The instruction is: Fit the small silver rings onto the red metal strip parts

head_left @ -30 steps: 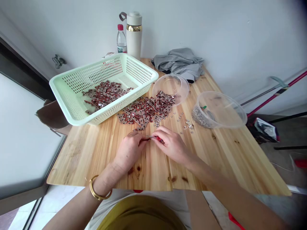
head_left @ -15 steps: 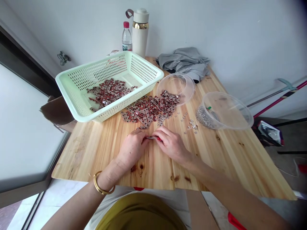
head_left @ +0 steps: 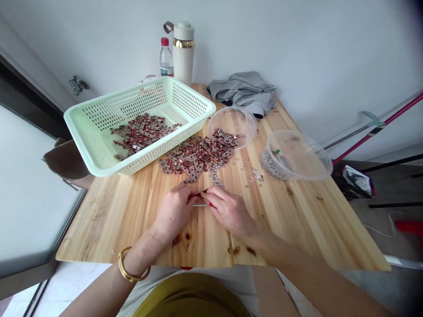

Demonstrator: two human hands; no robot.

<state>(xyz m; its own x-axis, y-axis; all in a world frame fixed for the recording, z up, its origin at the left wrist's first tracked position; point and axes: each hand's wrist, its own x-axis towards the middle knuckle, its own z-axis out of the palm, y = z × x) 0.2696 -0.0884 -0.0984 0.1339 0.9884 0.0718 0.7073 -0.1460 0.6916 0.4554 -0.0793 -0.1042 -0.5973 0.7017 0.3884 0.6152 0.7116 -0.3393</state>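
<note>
My left hand (head_left: 173,211) and my right hand (head_left: 228,210) meet over the middle of the wooden table (head_left: 132,220), fingers pinched together. Between them lies a thin metal tool with a red handle (head_left: 204,204), gripped by my right hand. My left fingers close on a small reddish-brown strip (head_left: 198,194) at the tool's tip. Just beyond the hands spreads a pile of reddish-brown strips (head_left: 198,156), with small silver rivets (head_left: 253,174) scattered to its right.
A pale green basket (head_left: 99,114) holding more strips stands at the back left. An empty clear bowl (head_left: 233,121) and a clear bowl of rivets (head_left: 297,154) sit to the right. A bottle (head_left: 166,57), a flask (head_left: 183,50) and grey cloth (head_left: 244,90) line the back.
Both hands have stayed together at the same spot on the table; the tool now lies lower between them. The view has shifted slightly.
</note>
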